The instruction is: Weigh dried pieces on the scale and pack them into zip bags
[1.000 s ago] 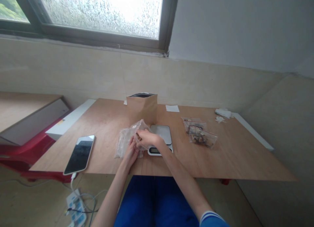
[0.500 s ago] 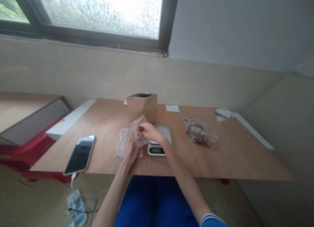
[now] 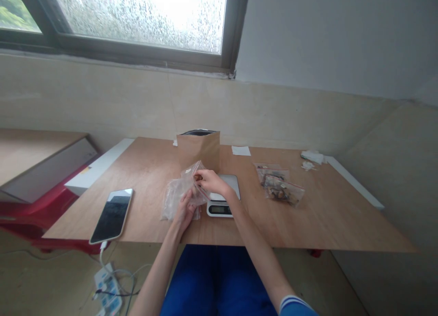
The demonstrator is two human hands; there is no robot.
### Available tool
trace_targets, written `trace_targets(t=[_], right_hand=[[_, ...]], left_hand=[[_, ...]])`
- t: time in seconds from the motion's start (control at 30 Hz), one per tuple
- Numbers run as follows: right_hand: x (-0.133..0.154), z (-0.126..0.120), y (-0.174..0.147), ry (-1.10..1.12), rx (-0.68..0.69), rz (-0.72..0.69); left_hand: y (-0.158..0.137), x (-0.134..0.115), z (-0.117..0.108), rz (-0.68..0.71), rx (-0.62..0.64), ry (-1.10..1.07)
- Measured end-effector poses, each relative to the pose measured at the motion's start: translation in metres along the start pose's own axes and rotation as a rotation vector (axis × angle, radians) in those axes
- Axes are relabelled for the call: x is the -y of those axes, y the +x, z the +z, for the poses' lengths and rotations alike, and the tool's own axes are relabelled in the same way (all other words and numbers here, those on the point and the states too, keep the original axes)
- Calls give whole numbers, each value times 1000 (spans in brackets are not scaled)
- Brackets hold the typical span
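A clear zip bag [image 3: 193, 195] is in my left hand [image 3: 186, 209], its mouth tilted up to the right. My right hand [image 3: 211, 181] is at that mouth, with its fingers closed on small brown pieces [image 3: 198, 177] whose kind I cannot make out. More clear bags [image 3: 169, 204] lie flat on the table beside my left hand. Partly under my right forearm stands a white kitchen scale [image 3: 214, 210] with a grey plate; its display is too small to read. Behind the hands a brown paper pouch [image 3: 198, 147] stands upright with its top open.
Two filled zip bags [image 3: 282, 193] with dark and brown pieces overlap on the right. A phone [image 3: 112, 214] on a charging cable lies at the left edge, above a power strip [image 3: 108, 291]. White paper [image 3: 241, 150] and crumpled tissue [image 3: 313, 157] lie at the back.
The held bag's mouth has turned slightly to the right and opened around my right fingers. My right hand has shifted a little to the right; the other things stay put.
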State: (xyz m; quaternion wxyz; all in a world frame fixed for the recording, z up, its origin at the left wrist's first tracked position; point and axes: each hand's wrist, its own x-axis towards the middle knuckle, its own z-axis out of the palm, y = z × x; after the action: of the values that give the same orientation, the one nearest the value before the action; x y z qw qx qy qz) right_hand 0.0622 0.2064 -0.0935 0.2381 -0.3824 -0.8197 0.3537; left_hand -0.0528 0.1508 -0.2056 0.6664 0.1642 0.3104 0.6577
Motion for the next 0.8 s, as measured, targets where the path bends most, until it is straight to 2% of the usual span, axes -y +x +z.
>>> trace_targets(t=[0.27, 0.47, 0.63, 0.73, 0.8], right_hand=[[-3, 1, 0, -17, -122, 110], [-2, 2, 4, 82, -244, 182], [-6, -8, 9, 194, -296, 143], [-5, -23, 13, 230, -334, 108], [0, -37, 18, 220, -414, 65]], left_hand=[[3, 1, -6, 6, -20, -13], [7, 3, -7, 27, -25, -22], [6, 1, -4, 20, -40, -23], [3, -1, -1, 3, -62, -29], [1, -2, 1, -2, -69, -26]])
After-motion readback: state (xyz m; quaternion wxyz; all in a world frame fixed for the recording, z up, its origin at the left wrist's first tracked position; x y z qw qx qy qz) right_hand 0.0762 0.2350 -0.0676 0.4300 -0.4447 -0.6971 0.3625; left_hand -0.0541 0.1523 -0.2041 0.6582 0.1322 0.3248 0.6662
